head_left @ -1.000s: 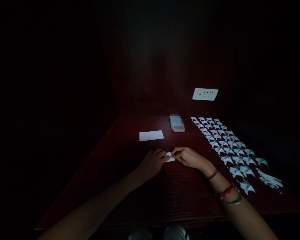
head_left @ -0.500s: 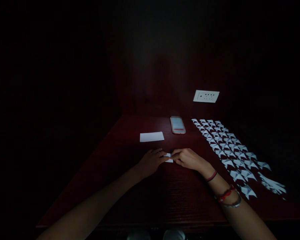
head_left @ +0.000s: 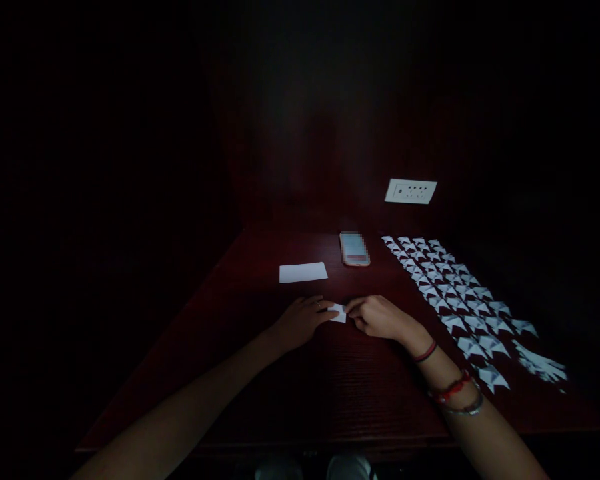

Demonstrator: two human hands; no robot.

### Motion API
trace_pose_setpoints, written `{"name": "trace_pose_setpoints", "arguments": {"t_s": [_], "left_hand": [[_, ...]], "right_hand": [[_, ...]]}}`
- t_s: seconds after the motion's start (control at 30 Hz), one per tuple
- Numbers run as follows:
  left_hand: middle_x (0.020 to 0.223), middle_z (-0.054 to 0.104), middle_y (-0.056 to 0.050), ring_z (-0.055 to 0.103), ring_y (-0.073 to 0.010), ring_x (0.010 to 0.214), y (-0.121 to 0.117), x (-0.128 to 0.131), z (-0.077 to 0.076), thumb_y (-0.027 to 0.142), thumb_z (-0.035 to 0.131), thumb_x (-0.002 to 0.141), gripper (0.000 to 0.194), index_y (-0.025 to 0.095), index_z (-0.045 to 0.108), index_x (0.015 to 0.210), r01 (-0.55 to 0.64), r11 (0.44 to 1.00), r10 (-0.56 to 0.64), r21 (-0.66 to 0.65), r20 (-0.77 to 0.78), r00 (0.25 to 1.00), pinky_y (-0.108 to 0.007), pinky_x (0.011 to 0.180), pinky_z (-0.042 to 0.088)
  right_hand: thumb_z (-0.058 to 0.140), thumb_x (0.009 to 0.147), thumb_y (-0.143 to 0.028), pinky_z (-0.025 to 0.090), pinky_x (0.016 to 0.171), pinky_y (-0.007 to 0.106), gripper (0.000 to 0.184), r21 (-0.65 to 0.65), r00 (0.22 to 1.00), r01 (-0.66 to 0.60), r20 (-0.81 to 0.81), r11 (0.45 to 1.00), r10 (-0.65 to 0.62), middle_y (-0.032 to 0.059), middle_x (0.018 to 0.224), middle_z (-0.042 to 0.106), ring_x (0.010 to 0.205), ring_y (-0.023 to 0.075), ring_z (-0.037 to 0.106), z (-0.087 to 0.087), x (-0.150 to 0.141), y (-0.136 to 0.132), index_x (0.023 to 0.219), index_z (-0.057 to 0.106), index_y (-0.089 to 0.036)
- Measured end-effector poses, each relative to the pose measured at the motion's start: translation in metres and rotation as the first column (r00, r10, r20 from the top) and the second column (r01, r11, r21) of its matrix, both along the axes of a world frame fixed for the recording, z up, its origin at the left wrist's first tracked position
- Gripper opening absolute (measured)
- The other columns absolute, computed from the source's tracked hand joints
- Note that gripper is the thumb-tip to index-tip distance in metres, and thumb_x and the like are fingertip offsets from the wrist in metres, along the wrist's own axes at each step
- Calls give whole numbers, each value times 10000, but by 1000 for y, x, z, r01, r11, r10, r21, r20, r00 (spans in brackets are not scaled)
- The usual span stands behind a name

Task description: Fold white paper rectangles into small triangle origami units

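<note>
A small white piece of folded paper (head_left: 338,316) lies on the dark red table between my hands. My left hand (head_left: 303,321) holds its left side, thumb and fingertips on the paper, with a ring on one finger. From the right, my right hand (head_left: 377,316) has curled fingers and pinches the paper's right edge between thumb and index finger. Exact fold lines are too small to make out. Just beyond my left hand rests a white paper sheet or stack (head_left: 303,273), flat on the table.
Rows of folded white paper shapes (head_left: 450,290) cover the table's right side. Near them lies a bunch of white paper strips or folded pieces (head_left: 540,363). A phone (head_left: 355,249) lies toward the back wall, which carries a white socket panel (head_left: 411,191). The table's front edge is close below.
My right fingers have shifted slightly to the right along the small paper, so more of its surface shows. My left hand stays almost in place. The view has tilted slightly.
</note>
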State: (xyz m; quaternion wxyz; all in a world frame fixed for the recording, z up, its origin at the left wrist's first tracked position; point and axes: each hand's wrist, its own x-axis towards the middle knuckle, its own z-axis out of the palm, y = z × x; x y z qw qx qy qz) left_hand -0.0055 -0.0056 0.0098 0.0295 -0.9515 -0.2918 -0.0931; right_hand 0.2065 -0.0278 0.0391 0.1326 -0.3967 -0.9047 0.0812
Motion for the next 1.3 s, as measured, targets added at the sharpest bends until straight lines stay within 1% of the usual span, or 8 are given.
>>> {"name": "trace_pose_setpoints", "arguments": {"t_s": [0.17, 0.3, 0.4, 0.63, 0.87, 1.0, 1.1, 1.3], "left_hand": [[1222, 377, 19, 301, -157, 1128, 3, -1, 1, 20, 365, 751, 482, 294, 383, 1146, 27, 999, -27, -20, 19, 999, -339, 854, 301], [1223, 379, 21, 304, -155, 1123, 9, -3, 4, -1, 370, 733, 513, 298, 384, 1149, 89, 995, -87, -38, 42, 995, -328, 858, 295], [1197, 390, 8, 332, -155, 1090, 11, -3, 6, 22, 377, 752, 474, 305, 409, 1131, 121, 992, -118, -29, 74, 990, -321, 852, 296], [1008, 451, -26, 414, -154, 917, 10, -1, 7, 101, 386, 799, 384, 299, 423, 1127, 52, 999, -53, 11, 49, 997, -306, 782, 330], [1114, 413, -36, 348, -182, 1026, 8, 0, 7, 126, 405, 803, 350, 261, 421, 1126, 6, 996, -10, 93, 41, 999, -330, 819, 304], [1080, 448, -32, 382, -174, 998, 7, 2, 6, 134, 387, 819, 339, 258, 406, 1133, 30, 993, -32, 113, 16, 999, -331, 816, 309], [1096, 449, -26, 379, -174, 1014, 6, 2, 2, 125, 380, 820, 342, 265, 405, 1131, 47, 994, -48, 96, 15, 999, -328, 817, 313], [1194, 373, -34, 325, -196, 1085, 5, -2, -2, 117, 365, 814, 382, 278, 372, 1161, 90, 994, -93, 59, 40, 995, -347, 840, 303]], "right_hand": [[413, 712, -100, 404, 780, 252, 268, -14, 998, -13, -66, 1000, 12, 24, 929, 596, 826, 132, 545, -3, 7, 3, 858, 623, -180], [401, 750, -121, 401, 780, 253, 271, -3, 976, 40, -212, 999, -39, 34, 926, 577, 841, 125, 527, -8, 6, 11, 935, 589, -183], [453, 750, -179, 405, 759, 259, 259, -16, 953, 84, -291, 996, -85, 49, 910, 560, 838, 130, 515, -15, 6, 18, 984, 563, -177], [519, 720, -230, 403, 656, 224, 128, -96, 951, 61, -297, 994, -87, 24, 769, 528, 709, 105, 496, -20, 5, 22, 795, 605, -173], [537, 705, -284, 394, 598, 209, 153, -207, 938, 30, -331, 978, -99, 24, 764, 533, 658, 95, 493, -19, 8, 24, 755, 609, -159], [514, 722, -286, 391, 598, 217, 181, -208, 897, 111, -400, 972, -188, 32, 754, 544, 656, 101, 487, -23, 7, 29, 805, 607, -154], [542, 700, -281, 388, 605, 221, 190, -196, 888, 143, -407, 970, -213, 31, 768, 543, 664, 105, 482, -26, 5, 31, 837, 608, -166], [580, 655, -247, 380, 578, 210, 143, -215, 880, 208, -385, 954, -279, 15, 735, 542, 623, 94, 474, -31, 3, 31, 770, 604, -165]]}}
